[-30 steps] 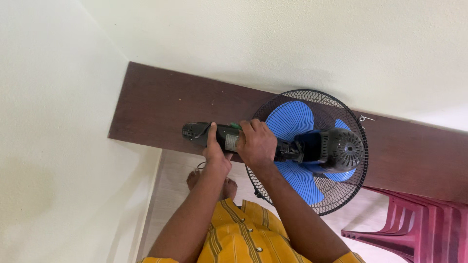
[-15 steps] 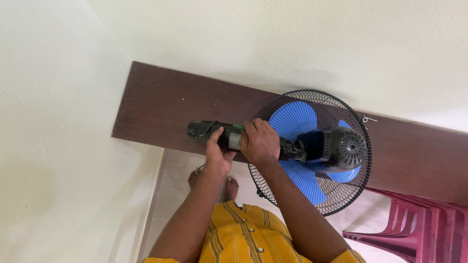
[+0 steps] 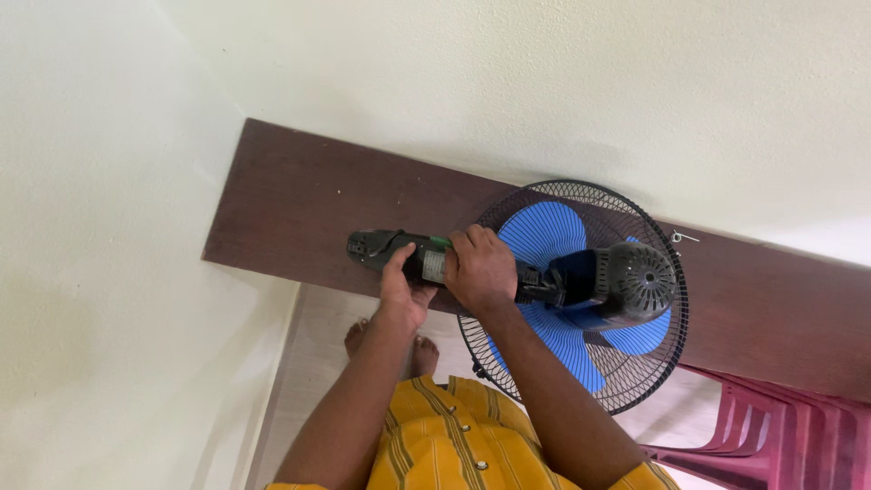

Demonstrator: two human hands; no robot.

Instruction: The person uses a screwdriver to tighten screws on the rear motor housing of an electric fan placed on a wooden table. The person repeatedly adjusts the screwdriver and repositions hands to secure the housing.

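Note:
A wall fan [image 3: 626,281] with blue blades, a black wire cage and a black motor sits against a dark brown wooden board [image 3: 290,209]. Its black base [image 3: 376,247], which has a small green part, lies flat on the board. My left hand [image 3: 404,289] grips the base from below, thumb up along its side. My right hand [image 3: 481,268] is wrapped around the fan's neck, between the base and the motor. Both forearms reach up from my yellow striped shirt [image 3: 454,445].
Pale cream walls [image 3: 109,272] surround the board on the left and above. A small metal hook [image 3: 682,238] sticks out of the board beside the cage. Stacked red plastic chairs [image 3: 780,436] stand at the lower right. My bare feet [image 3: 390,345] show on a light floor.
The view shifts a little. Both hands stay on the fan's base and neck in the same grip.

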